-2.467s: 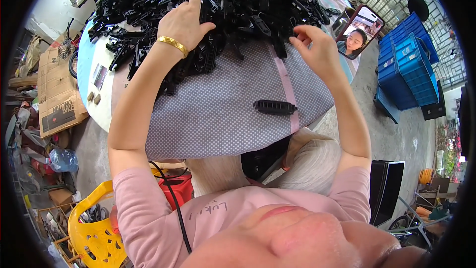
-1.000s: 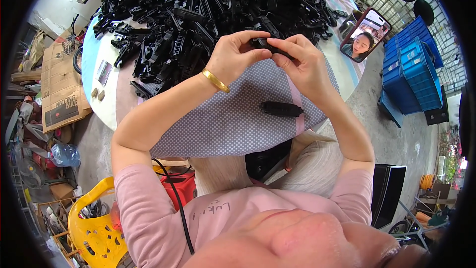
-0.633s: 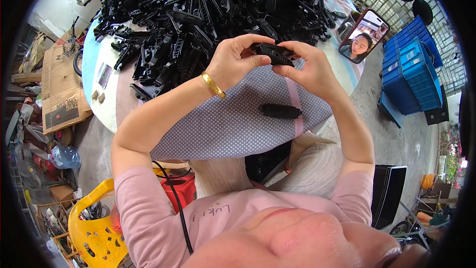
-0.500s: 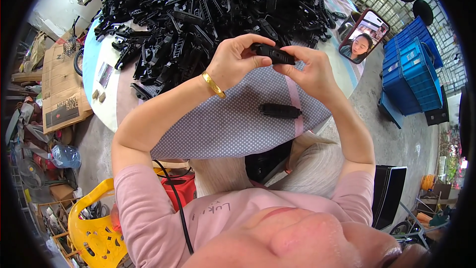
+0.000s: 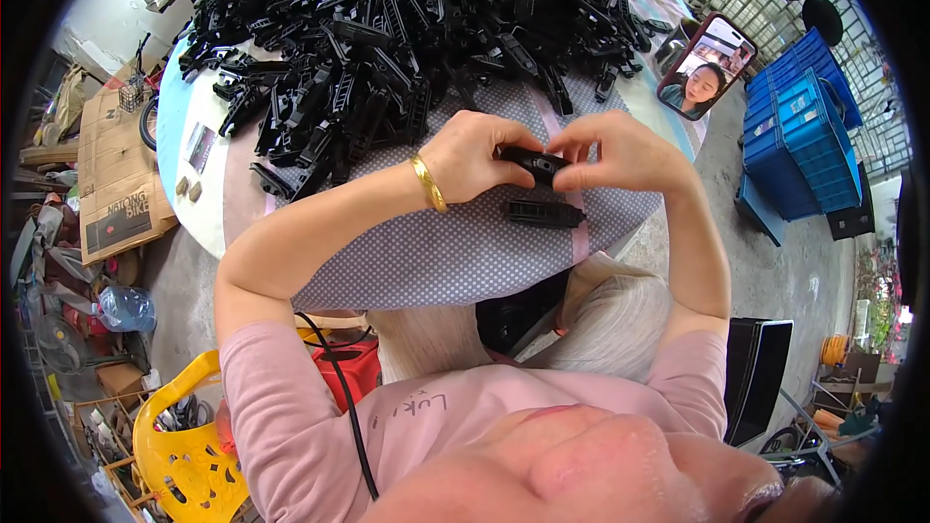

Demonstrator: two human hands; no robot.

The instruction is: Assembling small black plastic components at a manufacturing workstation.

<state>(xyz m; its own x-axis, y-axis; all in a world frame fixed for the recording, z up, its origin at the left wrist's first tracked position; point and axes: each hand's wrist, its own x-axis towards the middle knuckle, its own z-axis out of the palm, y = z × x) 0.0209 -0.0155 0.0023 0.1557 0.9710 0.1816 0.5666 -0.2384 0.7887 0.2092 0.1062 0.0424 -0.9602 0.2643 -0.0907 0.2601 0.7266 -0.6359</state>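
Both my hands hold one long black plastic part (image 5: pixel 533 163) above the dotted grey cloth (image 5: pixel 446 252). My left hand (image 5: pixel 475 155), with a gold bangle on the wrist, grips its left end. My right hand (image 5: pixel 615 150) pinches its right end. A second, similar black part (image 5: pixel 542 214) lies on the cloth just below my hands. A big heap of black plastic parts (image 5: pixel 387 29) covers the far half of the round table.
A phone (image 5: pixel 705 66) showing a person stands propped at the table's right edge. Blue crates (image 5: pixel 804 126) are stacked on the floor to the right. A cardboard box (image 5: pixel 116 184) lies left; a yellow plastic chair (image 5: pixel 184 446) and a red container (image 5: pixel 349 368) stand at lower left.
My hands left the heap, came together with one black part and drew it closer over the cloth. The part on the cloth has stayed put.
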